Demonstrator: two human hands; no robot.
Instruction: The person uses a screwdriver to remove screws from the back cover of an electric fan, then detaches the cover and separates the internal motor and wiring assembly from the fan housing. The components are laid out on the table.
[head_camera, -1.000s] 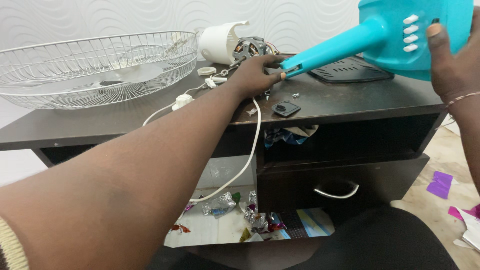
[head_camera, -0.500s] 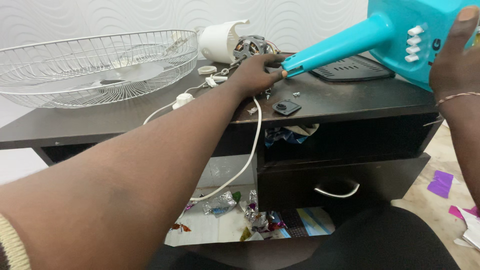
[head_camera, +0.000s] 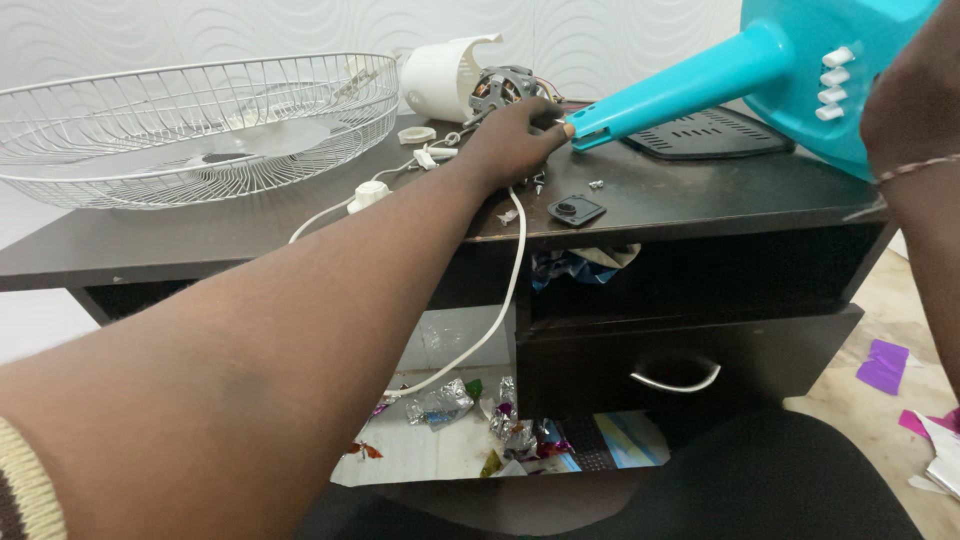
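Hands (head_camera: 512, 140) (head_camera: 915, 110) apparently grip turquoise fan stand (head_camera: 760, 70).

Left arm stretched far fwd across the frame, bare forearm, striped cuff at the elbow end. Left hand (head_camera: 515, 140) was palm-down, fingers curled at the tip. Right hand (head_camera: 912, 100) raised at frame edge, mostly cropped; grip prob. closed, wrist w/ thin bangle.
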